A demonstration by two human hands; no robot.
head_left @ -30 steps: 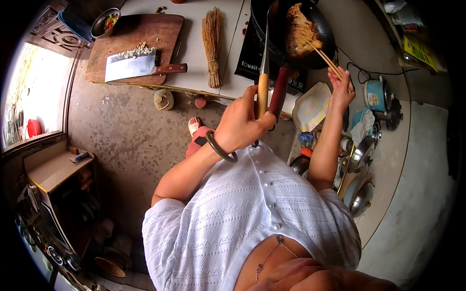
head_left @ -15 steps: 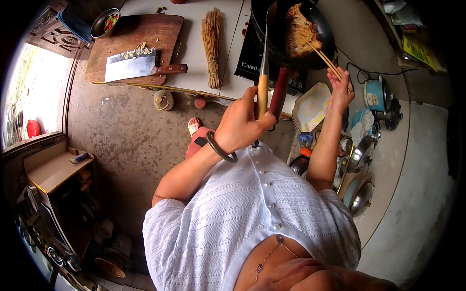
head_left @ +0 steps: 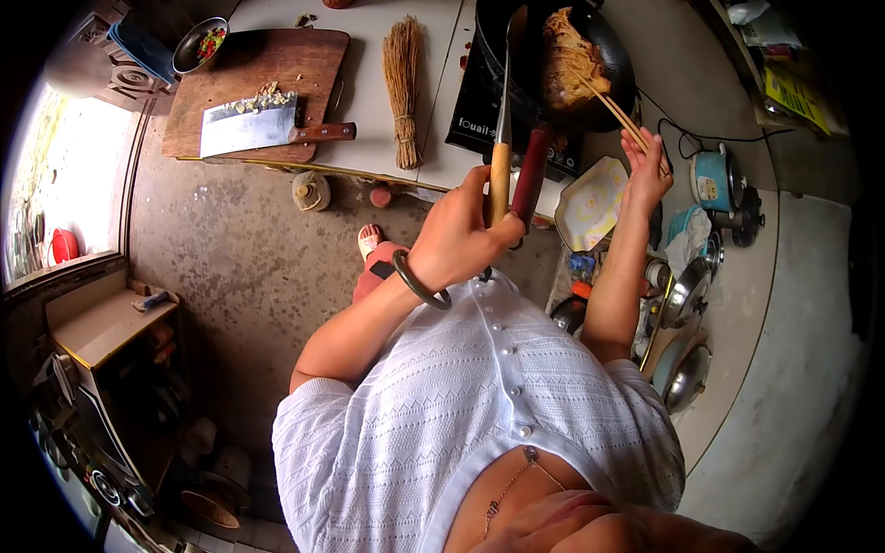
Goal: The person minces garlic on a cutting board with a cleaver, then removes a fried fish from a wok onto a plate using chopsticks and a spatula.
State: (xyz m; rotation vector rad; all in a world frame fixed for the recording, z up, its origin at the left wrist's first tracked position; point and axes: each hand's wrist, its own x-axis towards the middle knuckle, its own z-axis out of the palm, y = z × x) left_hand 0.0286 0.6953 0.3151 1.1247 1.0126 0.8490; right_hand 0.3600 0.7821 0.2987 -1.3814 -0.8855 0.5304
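Observation:
My left hand [head_left: 466,230] is closed around the wooden handle of a spatula [head_left: 500,175] and the dark red handle [head_left: 530,175] of a black wok [head_left: 622,88]. The spatula's metal shaft reaches into the wok. In my right hand [head_left: 649,173] is a pair of chopsticks [head_left: 619,112], pinched near their rear ends. Their tips touch a large browned piece of food [head_left: 570,60] against the wok's right side. What kind of food it is, I cannot tell. Below the wok lies a pale patterned plate [head_left: 590,205], beside my right wrist.
A cleaver [head_left: 244,126] with chopped bits lies on a wooden cutting board [head_left: 318,60]. Nearby are a bowl of chopped peppers [head_left: 201,44] and a straw whisk [head_left: 403,92]. Pot lids [head_left: 687,290] and a blue pot [head_left: 712,180] stand at right, near a black cord [head_left: 737,138].
Both hands keep almost the same position, with the chopsticks still on the food. A pale blurred shape has appeared at the upper left, by the doorway.

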